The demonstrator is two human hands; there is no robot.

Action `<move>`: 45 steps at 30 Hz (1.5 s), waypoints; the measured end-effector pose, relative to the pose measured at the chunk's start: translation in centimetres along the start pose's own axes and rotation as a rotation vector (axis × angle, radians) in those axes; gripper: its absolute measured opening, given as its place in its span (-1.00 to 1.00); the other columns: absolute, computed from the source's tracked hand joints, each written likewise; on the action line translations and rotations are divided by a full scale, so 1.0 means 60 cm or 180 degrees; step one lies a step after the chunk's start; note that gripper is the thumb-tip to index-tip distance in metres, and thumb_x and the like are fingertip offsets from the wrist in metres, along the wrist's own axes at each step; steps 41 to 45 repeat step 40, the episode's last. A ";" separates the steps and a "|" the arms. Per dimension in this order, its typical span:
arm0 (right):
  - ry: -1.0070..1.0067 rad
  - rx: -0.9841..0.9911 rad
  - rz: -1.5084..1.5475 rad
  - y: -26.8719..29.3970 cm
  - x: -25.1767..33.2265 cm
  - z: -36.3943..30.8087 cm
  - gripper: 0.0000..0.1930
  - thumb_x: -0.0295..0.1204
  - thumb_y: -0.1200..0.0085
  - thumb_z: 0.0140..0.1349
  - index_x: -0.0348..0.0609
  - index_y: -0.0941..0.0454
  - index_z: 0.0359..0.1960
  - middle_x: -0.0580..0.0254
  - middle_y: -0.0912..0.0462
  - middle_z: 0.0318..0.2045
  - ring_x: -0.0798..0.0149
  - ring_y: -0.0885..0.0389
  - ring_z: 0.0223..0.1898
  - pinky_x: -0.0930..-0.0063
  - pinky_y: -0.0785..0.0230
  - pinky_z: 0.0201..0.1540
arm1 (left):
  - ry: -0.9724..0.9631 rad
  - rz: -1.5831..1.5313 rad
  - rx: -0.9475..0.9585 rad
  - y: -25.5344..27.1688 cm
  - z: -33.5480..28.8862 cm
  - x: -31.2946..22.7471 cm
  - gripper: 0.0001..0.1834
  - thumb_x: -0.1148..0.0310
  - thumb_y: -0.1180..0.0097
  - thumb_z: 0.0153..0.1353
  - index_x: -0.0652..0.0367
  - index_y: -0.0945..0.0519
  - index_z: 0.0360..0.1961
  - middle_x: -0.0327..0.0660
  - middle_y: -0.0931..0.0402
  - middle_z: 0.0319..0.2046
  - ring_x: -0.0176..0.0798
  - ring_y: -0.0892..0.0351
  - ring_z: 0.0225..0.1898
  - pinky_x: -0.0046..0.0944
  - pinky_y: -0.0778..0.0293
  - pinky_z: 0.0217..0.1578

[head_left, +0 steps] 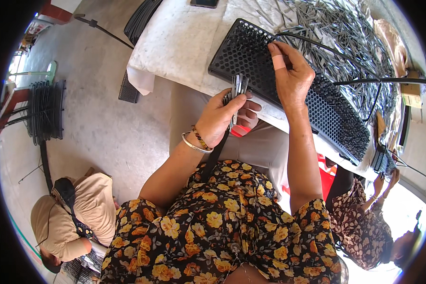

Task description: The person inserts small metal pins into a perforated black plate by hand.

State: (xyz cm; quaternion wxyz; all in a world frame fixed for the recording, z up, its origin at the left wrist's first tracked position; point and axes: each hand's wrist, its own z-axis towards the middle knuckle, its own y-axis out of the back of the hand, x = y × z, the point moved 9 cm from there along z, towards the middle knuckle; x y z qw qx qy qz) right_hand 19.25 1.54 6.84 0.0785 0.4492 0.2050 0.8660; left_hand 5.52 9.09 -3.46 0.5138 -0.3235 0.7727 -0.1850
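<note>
A bundle of thin grey metal strips stands upright in the grip of my left hand, just off the near edge of a long black perforated board. My right hand is over the board, thumb and forefinger pinched together at its far edge. A tan bandage wraps one finger. Whatever that pinch holds is too small to make out. Dark upright pieces fill many of the board's holes near its far side and right end, while other holes show bare.
Loose metal strips lie heaped on the white-covered table beyond the board. A thin black rod crosses above them. One person sits low at left; another works at right. Black racks stand at far left.
</note>
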 end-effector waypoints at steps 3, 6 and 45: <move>0.0036 0.0008 -0.0035 -0.002 0.004 0.000 -0.88 -0.50 -0.21 0.07 -0.24 -0.62 -0.35 0.17 -0.62 -0.50 0.40 -0.51 -0.58 0.57 -0.37 -0.49 | 0.0030 -0.0077 0.0017 -0.002 0.000 0.002 -0.71 0.26 0.04 0.31 0.22 -0.42 -0.07 -0.07 -0.57 -0.25 -0.36 -0.56 -0.33 -0.39 -0.49 -0.40; 0.0063 0.0094 -0.0093 -0.008 0.001 -0.005 -0.89 -0.49 -0.21 0.07 -0.23 -0.62 -0.37 0.17 -0.61 -0.49 0.35 -0.52 -0.59 0.55 -0.38 -0.49 | 0.0104 -0.0135 0.0004 -0.004 -0.002 0.002 -0.71 0.26 0.03 0.30 0.22 -0.42 -0.07 -0.08 -0.57 -0.27 -0.38 -0.55 -0.36 -0.39 -0.47 -0.43; 0.0519 0.0209 -0.0380 0.005 -0.013 -0.005 -0.85 -0.39 -0.17 0.16 -0.17 -0.65 -0.29 0.22 -0.65 -0.31 0.33 -0.58 -0.45 0.54 -0.43 -0.40 | 0.0377 -0.0132 0.0130 -0.019 0.010 0.027 -0.70 0.29 0.02 0.29 0.34 -0.45 -0.11 -0.05 -0.58 -0.33 -0.44 -0.48 -0.49 -0.44 -0.45 -0.41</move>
